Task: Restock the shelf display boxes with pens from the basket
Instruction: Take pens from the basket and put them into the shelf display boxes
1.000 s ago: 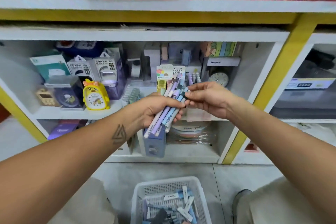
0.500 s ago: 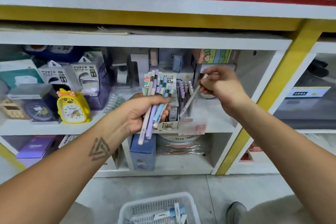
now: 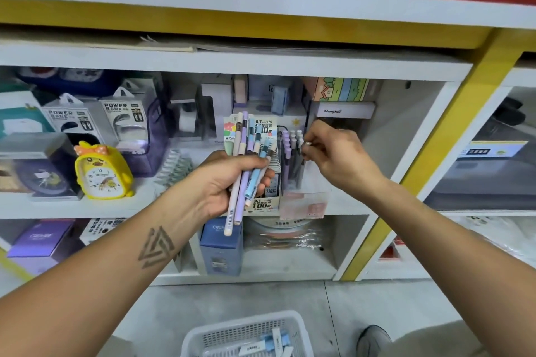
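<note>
Left grip [image 3: 229, 180] — pens [image 3: 246, 171] upright, slightly tilted

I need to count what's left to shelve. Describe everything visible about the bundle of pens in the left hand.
The bundle of slim pastel pens, roughly half a dozen, comes in lilac, light blue, white and pale green, looking like matte plastic, some with darker bands near the top and barcode labels low on the barrel. They stand near upright, fanned slightly, gripped mid-barrel by the left hand, in front of the printed cardboard display box on the shelf.

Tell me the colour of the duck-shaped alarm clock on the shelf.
Yellow, with an orange bow: the alarm clock, head view.
</note>
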Demonstrator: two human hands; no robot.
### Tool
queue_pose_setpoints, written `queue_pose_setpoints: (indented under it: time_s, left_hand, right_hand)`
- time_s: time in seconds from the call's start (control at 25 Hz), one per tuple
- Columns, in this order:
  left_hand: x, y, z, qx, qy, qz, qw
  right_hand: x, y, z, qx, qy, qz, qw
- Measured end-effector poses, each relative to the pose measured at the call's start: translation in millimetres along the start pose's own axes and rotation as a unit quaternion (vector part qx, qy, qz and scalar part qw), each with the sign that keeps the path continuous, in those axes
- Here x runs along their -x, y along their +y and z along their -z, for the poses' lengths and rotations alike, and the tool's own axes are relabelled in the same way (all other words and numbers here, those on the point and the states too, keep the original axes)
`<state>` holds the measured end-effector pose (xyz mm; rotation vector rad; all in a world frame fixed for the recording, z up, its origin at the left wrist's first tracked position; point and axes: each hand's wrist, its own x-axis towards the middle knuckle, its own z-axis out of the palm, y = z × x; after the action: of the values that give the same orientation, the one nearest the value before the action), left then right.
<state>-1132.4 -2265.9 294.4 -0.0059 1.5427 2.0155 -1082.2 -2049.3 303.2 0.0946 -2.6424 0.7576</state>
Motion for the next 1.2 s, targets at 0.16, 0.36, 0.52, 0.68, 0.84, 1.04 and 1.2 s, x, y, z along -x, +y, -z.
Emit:
queue_pose_setpoints:
  time_s: [0.16,0.36,0.52,0.68,0.84,1.04,1.2]
  left_hand:
    - [1,1,2,-0.005,0.007,-0.005,1.0]
    - [1,-2,0,-0.005,0.005,-0.006,1.0]
    - [1,-4,-1,-0.013,-0.009,0.0,1.0]
    - [3,-5,-2,-0.014,-0.03,-0.001,0.999]
    - [3,-4,-6,-0.005,-0.04,-0.001,0.999]
    - [8,-3,-9,0.007,-0.054,-0.001,0.999]
    - [8,8,1,0.045,0.019,-0.009,0.999]
  right_hand:
    - [-3,1,-4,0.018,-0.019,0.008,1.0]
    - [-7,3,-8,-0.023,-0.03,-0.001,0.999]
    - [-11,1,-16,0.13,0.022,0.079,0.988]
    - [-12,-4,-19,0.176,-0.018,0.017,0.984]
    - [-12,-20,-15,-0.225,0.013,-0.121,0.967]
    - [-10,-31,-12,-0.438,-0.003,-0.191,0.879]
    - [-17,-27,-3,-0.449,0.104,-0.194,0.866]
